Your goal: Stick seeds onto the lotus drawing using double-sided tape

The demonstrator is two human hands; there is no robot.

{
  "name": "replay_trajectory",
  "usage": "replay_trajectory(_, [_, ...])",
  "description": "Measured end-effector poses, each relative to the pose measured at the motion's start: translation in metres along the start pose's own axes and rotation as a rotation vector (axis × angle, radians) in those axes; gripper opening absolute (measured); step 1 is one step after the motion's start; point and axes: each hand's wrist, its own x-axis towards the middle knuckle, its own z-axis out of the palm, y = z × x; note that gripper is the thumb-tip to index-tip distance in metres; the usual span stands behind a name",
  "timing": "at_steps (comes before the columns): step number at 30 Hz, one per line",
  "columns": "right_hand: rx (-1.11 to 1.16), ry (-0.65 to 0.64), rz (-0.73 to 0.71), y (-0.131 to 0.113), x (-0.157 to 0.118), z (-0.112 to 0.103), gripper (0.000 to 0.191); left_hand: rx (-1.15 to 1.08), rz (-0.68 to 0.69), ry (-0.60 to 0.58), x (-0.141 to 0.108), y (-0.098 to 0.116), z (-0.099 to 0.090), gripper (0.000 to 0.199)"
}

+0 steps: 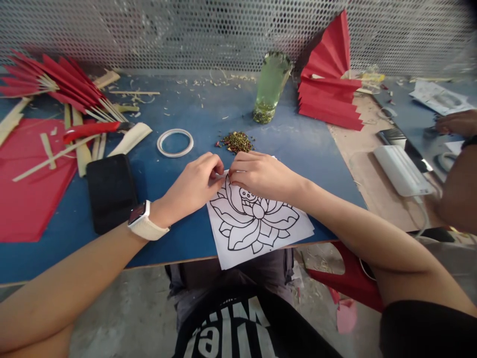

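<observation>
A stack of white paper sheets [231, 254] with a black-outlined lotus drawing lies at the blue table's front edge, its lower corner overhanging. At the upper left corner of the paper is my left hand [197, 181], its thumb and fingers curled together; whatever is between them cannot be made out. My right hand [261, 171] lies over the top of the drawing with bent fingers, fingertips close to the left hand's, and anything they grip is hidden. Just beyond my hands sits a small pile of mixed dried beans or grains [238, 141].
Behind the pile stands a clear cup of greenish liquid [272, 87]. Left are a tape roll [175, 142], black phone [112, 194], red-handled tool [91, 132], bamboo strips and red folded fans [63, 82]. Another red fan [331, 74], a white power bank [402, 170] and another person's hand [456, 123] are right.
</observation>
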Motion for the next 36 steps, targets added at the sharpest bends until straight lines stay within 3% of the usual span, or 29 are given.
replay_trajectory(8, [-0.171,0.067,-0.053,-0.008,0.001,0.004,0.028,0.004,0.006,0.024,0.0,0.0,0.003,0.029])
replay_trajectory(18, [-0.198,0.185,-0.062,-0.007,0.004,0.02,0.033,0.063,0.013,-0.005,0.0,0.001,0.001,0.027])
replay_trajectory(23, [-0.14,0.131,0.0,-0.006,0.006,0.018,0.034,0.066,0.015,0.005,0.0,0.0,0.002,0.026])
replay_trajectory(29, [0.23,0.063,0.154,-0.001,0.005,0.01,0.021,0.041,0.034,0.003,-0.002,0.0,0.001,0.022])
replay_trajectory(36, [0.041,0.085,0.151,-0.012,0.007,0.01,0.027,0.054,-0.027,-0.028,0.001,0.005,-0.001,0.019])
